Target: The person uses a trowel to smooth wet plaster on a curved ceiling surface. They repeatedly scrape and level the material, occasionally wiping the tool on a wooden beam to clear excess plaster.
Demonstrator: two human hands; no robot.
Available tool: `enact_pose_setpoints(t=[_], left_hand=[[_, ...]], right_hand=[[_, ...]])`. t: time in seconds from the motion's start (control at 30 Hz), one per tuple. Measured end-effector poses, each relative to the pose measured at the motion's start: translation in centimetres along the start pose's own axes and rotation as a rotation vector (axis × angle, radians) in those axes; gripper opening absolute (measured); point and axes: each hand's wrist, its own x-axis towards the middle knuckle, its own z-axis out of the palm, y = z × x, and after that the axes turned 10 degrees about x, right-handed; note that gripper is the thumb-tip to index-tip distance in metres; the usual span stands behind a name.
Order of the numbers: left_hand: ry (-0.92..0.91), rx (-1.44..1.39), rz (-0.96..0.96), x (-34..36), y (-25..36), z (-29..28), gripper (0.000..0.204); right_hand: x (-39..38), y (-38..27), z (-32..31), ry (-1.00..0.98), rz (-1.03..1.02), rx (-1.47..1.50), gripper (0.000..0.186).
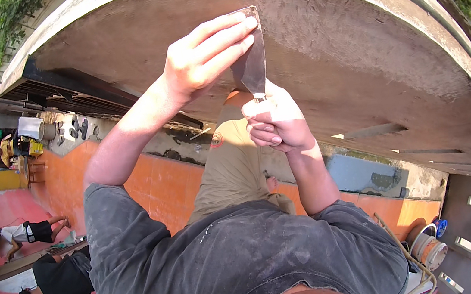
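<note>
A dark metal putty knife points upward against the curved grey concrete surface. My left hand has its fingers pressed together on the upper part of the blade, with its thumb out of sight. My right hand is wrapped around the handle below, thumb across it, so the handle is mostly hidden. Under my arms show my khaki trousers and part of a bare foot.
Two other people are at the lower left. Footwear and a pale bucket lie near the wall's left end. More buckets and a metal tube stand at the lower right, on orange tiles.
</note>
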Motion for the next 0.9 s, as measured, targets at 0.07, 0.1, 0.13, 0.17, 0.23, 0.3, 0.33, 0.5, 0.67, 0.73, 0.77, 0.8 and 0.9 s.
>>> enact_pose_setpoints(t=[0.07, 0.1, 0.13, 0.17, 0.23, 0.3, 0.33, 0.5, 0.67, 0.73, 0.77, 0.8, 0.9], left_hand=[[0.059, 0.043, 0.004, 0.7, -0.9, 0.1, 0.025], [0.054, 0.036, -0.001, 0.6, -0.7, 0.1, 0.025], [0.048, 0.029, -0.006, 0.4, -0.5, 0.1, 0.024], [0.033, 0.020, 0.007, 0.4, -0.5, 0.0, 0.024], [0.002, 0.002, 0.033, 0.3, -0.5, -0.1, 0.024], [0.044, 0.034, 0.034, 0.7, -1.0, 0.0, 0.024], [0.065, 0.049, 0.034, 0.9, -1.2, 0.0, 0.024], [-0.015, -0.013, 0.015, 0.6, -0.7, -0.6, 0.023], [0.050, -0.048, -0.001, 0.9, -1.3, -0.3, 0.023], [0.023, -0.106, -0.028, 0.5, -0.9, -0.3, 0.023], [0.033, -0.095, -0.013, 0.7, -1.0, -0.3, 0.023], [0.043, -0.085, 0.001, 0.9, -1.3, -0.3, 0.023], [0.062, -0.046, 0.030, 1.6, -2.3, -0.5, 0.025]], right_hand=[[0.9, -1.0, 0.3, -0.037, -0.004, -0.031, 0.068], [0.9, -0.8, 0.2, -0.049, -0.012, 0.001, 0.066], [0.6, -0.4, 0.2, -0.036, -0.016, 0.015, 0.066], [0.3, 0.0, 0.3, -0.026, -0.023, 0.025, 0.066], [0.4, -0.1, 0.3, -0.033, -0.024, 0.027, 0.066], [0.6, -0.8, 0.1, -0.057, -0.012, 0.024, 0.066], [0.6, -0.9, 0.2, -0.058, -0.004, 0.017, 0.066], [0.4, -0.2, 1.1, -0.070, -0.009, 0.033, 0.069], [0.7, -0.2, 1.7, -0.048, 0.002, 0.022, 0.070], [0.5, 0.3, 1.7, -0.031, 0.002, 0.041, 0.070], [0.5, 0.2, 1.7, -0.016, 0.002, 0.034, 0.070], [0.6, -0.1, 1.7, -0.002, 0.001, 0.027, 0.069], [1.2, -0.9, 2.3, -0.041, -0.024, -0.017, 0.067]])
